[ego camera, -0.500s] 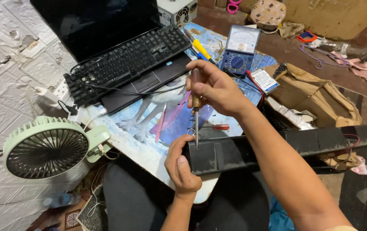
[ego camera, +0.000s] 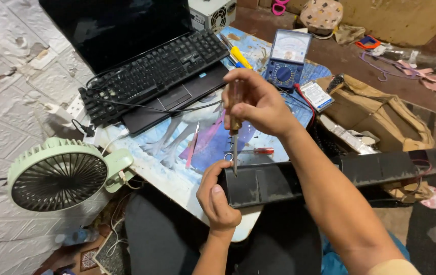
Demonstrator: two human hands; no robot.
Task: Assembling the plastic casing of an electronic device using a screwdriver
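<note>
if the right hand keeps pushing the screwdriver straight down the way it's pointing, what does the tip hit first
Most likely the long black bar. The right hand holds the screwdriver upright, tip down at the bar's near end, which the left hand grips. Whether the tip already touches is unclear.

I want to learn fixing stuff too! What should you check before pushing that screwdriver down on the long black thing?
1. Right hand grips the screwdriver firmly by its handle: ok.
2. Screwdriver stands close to upright, tip at the end of the long black bar: ok.
3. Tip seated in a screw: cannot tell, too small to see.
4. Left hand steadies the bar's end: ok, but its fingers lie close to the tip, so watch for a slip.
5. Bar well supported: not ok, its far end hangs off the table.
6. Small red-handled tool lies just behind the work, apart from the tip: ok.
</note>
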